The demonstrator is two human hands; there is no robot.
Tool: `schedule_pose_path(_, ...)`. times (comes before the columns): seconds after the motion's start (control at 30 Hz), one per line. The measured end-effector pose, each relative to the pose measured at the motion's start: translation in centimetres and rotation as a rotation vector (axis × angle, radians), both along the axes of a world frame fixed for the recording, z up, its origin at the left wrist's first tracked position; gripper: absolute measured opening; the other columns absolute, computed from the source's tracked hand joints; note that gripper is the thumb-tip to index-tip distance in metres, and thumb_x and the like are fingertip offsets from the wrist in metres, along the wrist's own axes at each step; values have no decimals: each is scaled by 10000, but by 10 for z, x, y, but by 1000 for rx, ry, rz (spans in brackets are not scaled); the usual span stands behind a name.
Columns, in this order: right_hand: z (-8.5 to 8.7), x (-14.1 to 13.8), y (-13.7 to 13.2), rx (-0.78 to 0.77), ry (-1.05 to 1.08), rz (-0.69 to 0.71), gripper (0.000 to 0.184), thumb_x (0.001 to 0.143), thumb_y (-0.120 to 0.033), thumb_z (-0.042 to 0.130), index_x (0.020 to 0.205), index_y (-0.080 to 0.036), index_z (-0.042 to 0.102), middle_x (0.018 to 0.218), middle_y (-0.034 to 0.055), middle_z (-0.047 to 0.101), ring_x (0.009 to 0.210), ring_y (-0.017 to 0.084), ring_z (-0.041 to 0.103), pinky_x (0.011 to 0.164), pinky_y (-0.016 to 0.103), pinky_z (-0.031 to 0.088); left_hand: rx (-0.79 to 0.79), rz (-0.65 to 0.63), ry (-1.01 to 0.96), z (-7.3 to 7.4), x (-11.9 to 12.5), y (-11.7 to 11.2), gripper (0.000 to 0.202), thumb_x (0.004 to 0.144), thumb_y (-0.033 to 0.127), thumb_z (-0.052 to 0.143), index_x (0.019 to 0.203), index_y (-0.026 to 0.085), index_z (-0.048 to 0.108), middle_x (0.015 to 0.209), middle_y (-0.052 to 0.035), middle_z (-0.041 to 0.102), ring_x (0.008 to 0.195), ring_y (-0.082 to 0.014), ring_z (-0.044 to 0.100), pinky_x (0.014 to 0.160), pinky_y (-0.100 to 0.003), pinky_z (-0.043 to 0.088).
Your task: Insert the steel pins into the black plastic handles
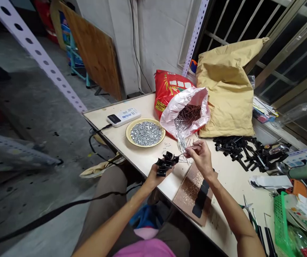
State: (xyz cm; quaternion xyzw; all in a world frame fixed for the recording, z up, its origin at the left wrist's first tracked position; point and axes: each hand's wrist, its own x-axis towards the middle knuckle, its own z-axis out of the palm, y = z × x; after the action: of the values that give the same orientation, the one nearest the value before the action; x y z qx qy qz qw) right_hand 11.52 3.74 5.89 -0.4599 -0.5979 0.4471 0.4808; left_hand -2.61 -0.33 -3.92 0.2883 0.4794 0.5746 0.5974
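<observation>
My left hand [157, 174] is closed around a stack of black plastic clips [165, 163], held just off the table's near edge. My right hand [200, 154] pinches a thin metal pin [185, 152] whose tip points at the clips. Behind the hands a white-and-pink plastic bag [187, 107] lies open and spills long metal pins [181, 137] onto the beige table [231, 182]. A yellow plate [145, 134] full of small shiny metal pieces stands to the left of the bag.
A brown board with black patches [196, 192] lies under my right wrist. More black plastic parts [243, 150] are heaped to the right. A tan paper sack [227, 89], red bag [166, 89], white power strip [123, 116], scissors and pliers [252, 214], green basket [280, 223].
</observation>
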Motion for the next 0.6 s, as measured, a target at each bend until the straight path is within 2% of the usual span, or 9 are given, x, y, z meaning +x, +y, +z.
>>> schedule_pose_path(0.13,6,12,-3,129,-310,73,223,829,-400,602,797,-207,494,653,-25,626,582,133,639,553,244,512,128,-47,169,-10,1,2,262,518,209,757,759,173,661,682,-35,703,719,-243,663,753,-389,518)
schedule_pose_path(0.27,16,27,-8,386,-874,214,57,876,-215,560,826,-193,575,733,23,649,704,150,592,647,267,467,266,-89,370,-6,-8,-1,97,599,200,697,669,188,631,647,-16,650,725,-218,618,711,-350,501)
schedule_pose_path(0.33,17,33,-14,469,-1188,303,85,860,-121,556,831,-185,603,711,41,643,773,177,569,694,290,441,331,-127,450,0,-12,-2,97,592,182,700,656,198,629,676,-20,648,760,-213,598,738,-340,488)
schedule_pose_path(0.4,15,40,-21,477,-1393,381,149,824,-39,548,773,-169,599,699,56,634,800,191,562,714,303,428,393,-166,551,3,-13,-3,106,598,181,698,684,207,642,706,-26,657,791,-215,589,763,-340,480)
schedule_pose_path(0.47,11,48,-26,406,-1421,346,184,792,9,521,731,-158,570,752,70,640,783,183,573,708,299,436,388,-166,591,1,-10,-2,100,617,202,685,711,205,649,707,-25,665,779,-214,599,750,-340,489)
schedule_pose_path(0.5,10,52,-28,347,-1351,283,177,791,3,510,737,-159,557,770,67,640,754,173,581,688,289,444,351,-154,576,-1,-8,-1,98,624,222,679,715,197,651,696,-23,669,747,-211,608,720,-338,498)
schedule_pose_path(0.53,10,56,-29,277,-1223,211,149,805,-27,502,767,-163,548,769,53,637,717,160,588,661,277,452,296,-139,541,-4,-6,0,107,630,248,676,714,187,653,681,-23,674,708,-208,617,684,-334,507)
schedule_pose_path(0.6,11,60,-30,135,-838,109,42,850,-148,503,868,-178,527,728,12,630,646,141,604,610,256,469,173,-130,436,-8,0,0,164,631,304,681,717,165,663,669,-33,690,661,-212,637,638,-331,520)
